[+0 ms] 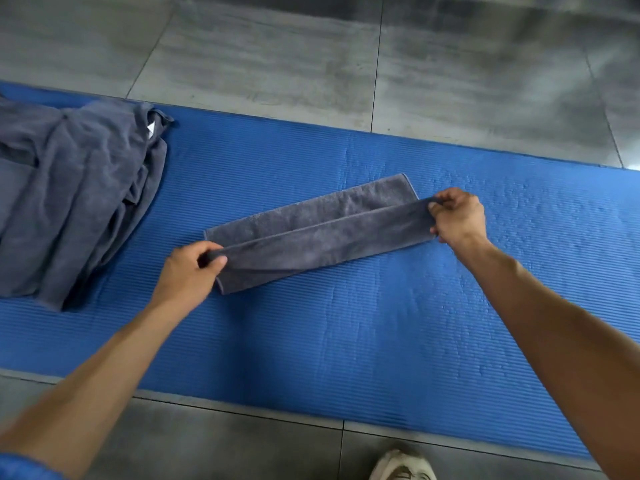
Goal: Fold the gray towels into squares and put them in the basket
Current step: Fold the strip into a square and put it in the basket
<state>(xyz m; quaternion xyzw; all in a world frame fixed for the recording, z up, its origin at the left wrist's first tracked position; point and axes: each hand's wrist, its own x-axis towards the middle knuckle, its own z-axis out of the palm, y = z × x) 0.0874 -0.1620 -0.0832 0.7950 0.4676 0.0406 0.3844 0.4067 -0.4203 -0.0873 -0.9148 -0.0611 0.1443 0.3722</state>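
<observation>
1. The gray towel lies in the middle of the blue mat, stretched into a long, narrow band that runs on a slant from lower left to upper right.
2. It is dark slate gray with a soft, fuzzy nap and a thin stitched hem along the edges — the far corner looks neat and square.
3. The near layer is lifted and doubled over the far one, so a lengthwise fold line runs down the band, with a strip of the lower layer showing beyond it.
4. The left hand pinches the left end of that upper layer between thumb and curled fingers.
5. The right hand grips the right end, fingers curled tight round the cloth — the fabric is taut between the two hands.
6. Well apart to the left, a heap of gray towels sits rumpled on the mat, a small white tag peeking out near its top.
7. Gray floor tiles surround the mat, and a pale shoe shows at the bottom edge.
</observation>
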